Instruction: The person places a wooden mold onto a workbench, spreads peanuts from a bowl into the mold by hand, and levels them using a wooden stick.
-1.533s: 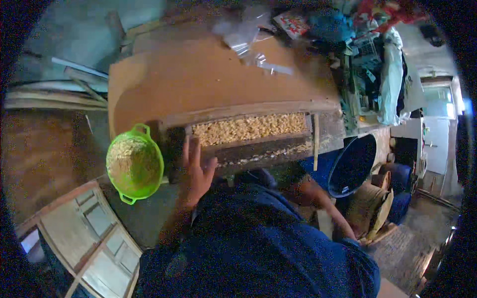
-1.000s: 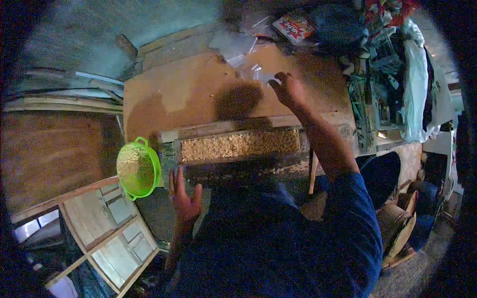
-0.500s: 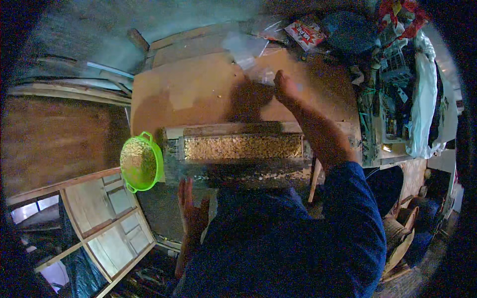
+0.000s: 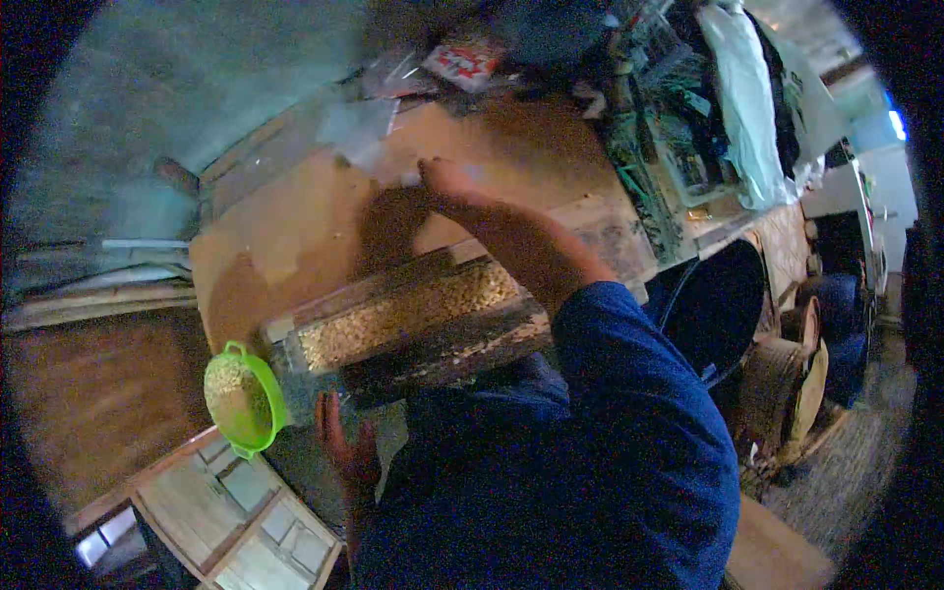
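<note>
**Reaching far for plastic, grain tray kept close**

Right hand (image 4: pixel 447 182) stretched out across the desk (image 4: pixel 285 236), fingertips at a clear plastic bag (image 4: pixel 359 133) lying near the far edge. Fingers look curled toward the bag's near corner, perhaps pinching it, but too blurred to tell whether closed on the film or merely touching. Arm in a blue sleeve (image 4: pixel 629 393) passing over the right end of the tray, hence the long lean forward.

Left hand (image 4: pixel 344 447) low, below the desk's near edge, fingers spread and loose, grasping nothing; near the tray's lower left corner but apart from it. Probably kept there for balance while the other arm reaches.

Tray (image 4: pixel 413 315): long, shallow, wood-framed, filled with pale grain, lying slantwise at the near edge of the desk, just in front of the body, within easy reach of both hands. Seems to jut a little past the edge, which would suit filling or tipping.

Green bowl (image 4: pixel 241 398), handled, also holding grain, just beside the tray's left end, lower than the desk top; whether hung, propped or resting on something is not clear. Handy there for moving grain between the two.

More wrappers and a red-and-white packet (image 4: pixel 467 61) at the far end beyond the bag. Dark round tub (image 4: pixel 718 305) and woven baskets (image 4: pixel 787 383) on the floor to the right. Window frame (image 4: pixel 226 521) lying flat at lower left.
</note>
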The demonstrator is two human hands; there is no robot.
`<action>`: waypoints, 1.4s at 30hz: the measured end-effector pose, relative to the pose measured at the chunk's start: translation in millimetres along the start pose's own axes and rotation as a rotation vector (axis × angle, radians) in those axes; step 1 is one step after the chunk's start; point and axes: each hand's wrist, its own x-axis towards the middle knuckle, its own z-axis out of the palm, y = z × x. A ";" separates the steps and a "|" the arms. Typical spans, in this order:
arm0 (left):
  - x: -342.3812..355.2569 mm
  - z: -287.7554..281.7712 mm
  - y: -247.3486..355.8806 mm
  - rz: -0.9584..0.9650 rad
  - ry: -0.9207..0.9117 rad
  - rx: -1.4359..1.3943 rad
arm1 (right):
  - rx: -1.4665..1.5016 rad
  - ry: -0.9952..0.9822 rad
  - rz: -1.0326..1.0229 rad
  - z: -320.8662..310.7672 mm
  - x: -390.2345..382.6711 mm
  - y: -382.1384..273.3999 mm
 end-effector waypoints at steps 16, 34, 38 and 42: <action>43.6 -20.4 63.6 0.263 0.139 -0.169 | 0.631 -0.342 -0.601 -222.9 -176.9 -146.2; 26.0 -8.0 80.5 0.052 -0.242 -0.425 | 1.049 -0.611 -0.439 -233.8 -271.3 -116.4; 30.0 -6.2 69.2 0.304 -0.156 -0.474 | 1.043 -0.664 -0.503 -239.6 -266.5 -116.6; 24.2 -9.1 60.3 0.211 -0.208 -0.513 | 1.101 -0.850 -0.333 -257.8 -266.3 -122.7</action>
